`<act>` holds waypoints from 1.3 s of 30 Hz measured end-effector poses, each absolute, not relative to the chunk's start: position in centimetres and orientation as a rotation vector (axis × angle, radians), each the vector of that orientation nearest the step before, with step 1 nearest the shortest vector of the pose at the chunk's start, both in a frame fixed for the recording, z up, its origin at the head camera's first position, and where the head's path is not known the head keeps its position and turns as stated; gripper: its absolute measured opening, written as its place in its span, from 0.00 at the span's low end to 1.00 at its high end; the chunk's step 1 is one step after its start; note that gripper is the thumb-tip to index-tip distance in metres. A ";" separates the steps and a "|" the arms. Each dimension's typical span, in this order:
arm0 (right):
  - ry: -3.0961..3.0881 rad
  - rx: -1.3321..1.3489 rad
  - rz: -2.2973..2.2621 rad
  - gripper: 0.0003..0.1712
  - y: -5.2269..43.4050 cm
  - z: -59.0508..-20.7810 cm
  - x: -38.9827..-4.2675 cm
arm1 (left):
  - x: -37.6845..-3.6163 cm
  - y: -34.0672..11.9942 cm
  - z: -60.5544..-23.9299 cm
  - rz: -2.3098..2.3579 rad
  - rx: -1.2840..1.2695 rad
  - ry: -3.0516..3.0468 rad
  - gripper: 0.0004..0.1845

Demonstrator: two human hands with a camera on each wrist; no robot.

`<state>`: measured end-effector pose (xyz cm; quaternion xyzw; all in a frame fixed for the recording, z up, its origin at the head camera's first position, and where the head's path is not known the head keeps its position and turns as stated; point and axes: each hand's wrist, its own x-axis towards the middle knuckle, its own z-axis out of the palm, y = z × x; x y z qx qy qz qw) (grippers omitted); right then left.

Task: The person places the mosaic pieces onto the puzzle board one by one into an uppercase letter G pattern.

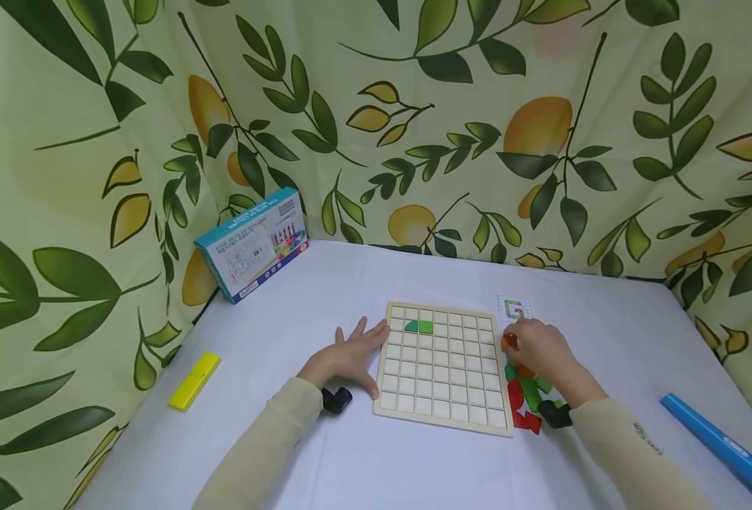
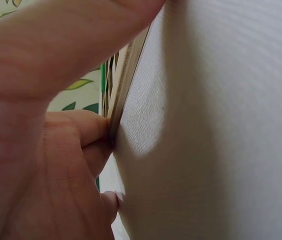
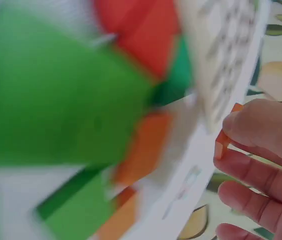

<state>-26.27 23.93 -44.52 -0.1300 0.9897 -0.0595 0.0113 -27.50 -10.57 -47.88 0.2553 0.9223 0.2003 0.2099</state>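
A wooden grid board point(image 1: 441, 374) lies on the white table. In its upper left, a dark green rounded piece point(image 1: 412, 326) sits beside a light green square point(image 1: 425, 326). My left hand point(image 1: 349, 355) is spread at the board's left side, fingertips and thumb touching the edge. Between thumb and fingers, my right hand point(image 1: 544, 350) pinches a small orange block point(image 3: 222, 143), just off the board's right edge. Below that hand lie loose pieces: red ones point(image 1: 515, 394), green ones point(image 1: 529, 392) and orange ones point(image 3: 145, 147). The wrist and hand cover part of this pile.
A small pattern card point(image 1: 515, 307) with a coloured G-like figure lies past the board's top right corner. On the left are a yellow case point(image 1: 195, 381) and a blue-and-white box point(image 1: 256, 244). A blue tube-like object point(image 1: 720, 440) lies at the right. Leaf-patterned cloth point(image 1: 376, 142) hangs behind the table.
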 end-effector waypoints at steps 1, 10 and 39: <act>3.090 -0.403 -0.215 0.16 23.6 -44.5 -26.4 | -27.4 -10.5 -47.9 0.553 0.709 2.561 0.70; 3.120 -0.744 -0.285 0.09 18.2 -44.5 -28.8 | -27.1 -10.1 -47.5 0.517 0.700 2.588 0.69; 3.039 -0.354 -0.570 0.25 24.0 -43.7 -26.6 | -27.1 -9.7 -47.2 0.495 0.685 2.572 0.69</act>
